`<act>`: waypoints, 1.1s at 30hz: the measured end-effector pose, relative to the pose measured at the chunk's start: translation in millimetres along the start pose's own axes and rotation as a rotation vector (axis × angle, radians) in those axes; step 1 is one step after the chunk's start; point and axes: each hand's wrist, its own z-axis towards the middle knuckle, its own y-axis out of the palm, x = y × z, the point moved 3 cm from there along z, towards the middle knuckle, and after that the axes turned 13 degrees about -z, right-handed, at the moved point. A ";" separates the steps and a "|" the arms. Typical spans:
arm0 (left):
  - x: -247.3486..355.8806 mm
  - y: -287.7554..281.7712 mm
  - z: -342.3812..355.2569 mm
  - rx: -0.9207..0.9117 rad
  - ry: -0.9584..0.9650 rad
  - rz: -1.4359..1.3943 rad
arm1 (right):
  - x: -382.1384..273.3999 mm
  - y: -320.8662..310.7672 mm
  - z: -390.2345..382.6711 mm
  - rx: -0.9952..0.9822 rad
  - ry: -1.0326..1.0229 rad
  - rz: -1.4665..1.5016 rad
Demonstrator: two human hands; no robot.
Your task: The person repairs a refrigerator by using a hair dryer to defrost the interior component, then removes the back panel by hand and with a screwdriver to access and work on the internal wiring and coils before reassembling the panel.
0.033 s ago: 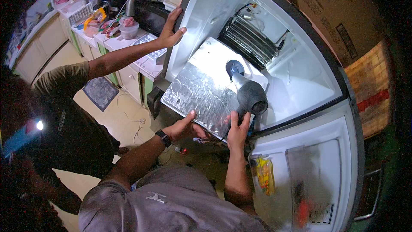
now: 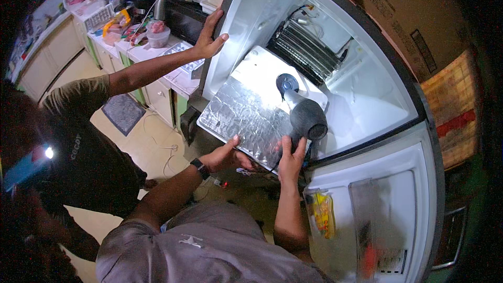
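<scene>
A black hair dryer (image 2: 307,118) with a wide round nozzle is held over a foil-faced panel (image 2: 243,112). My right hand (image 2: 292,160) is closed round its handle, which my fingers partly hide. The nozzle points into the fridge compartment. My left hand (image 2: 224,158) grips the panel's near edge, thumb on top and the other fingers underneath. The panel lies tilted, partly inside the open compartment (image 2: 367,99) and jutting out over its front. Behind it, a finned metal coil (image 2: 306,47) shows at the compartment's back, with loose wires above it.
At the left, a co-worker's hand (image 2: 209,42) rests on the fridge's edge. A lower fridge door (image 2: 429,178) with a yellow packet (image 2: 324,212) stands at the right. A cluttered counter (image 2: 123,47) is at far left; a cardboard box (image 2: 414,10) is at upper right.
</scene>
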 end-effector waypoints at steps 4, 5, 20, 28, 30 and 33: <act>-5.3 -11.6 3.9 0.008 -0.025 -0.005 | -7.9 2.3 -1.9 -0.007 0.023 0.020; -6.1 -14.4 4.7 0.009 -0.025 -0.003 | -9.8 2.4 -2.6 0.018 -0.001 0.044; -6.8 -12.5 5.6 -0.040 -0.017 -0.076 | -4.2 2.9 -3.6 0.017 0.025 0.053; -14.4 -27.4 13.0 -0.118 0.012 -0.008 | -9.3 1.6 -4.3 0.024 0.044 0.007; -16.9 -30.2 14.3 -0.104 -0.011 -0.022 | -6.0 0.7 -3.4 0.031 0.042 -0.010; -14.6 -26.2 12.0 -0.083 -0.038 -0.021 | -3.5 0.4 -2.3 0.030 0.029 -0.040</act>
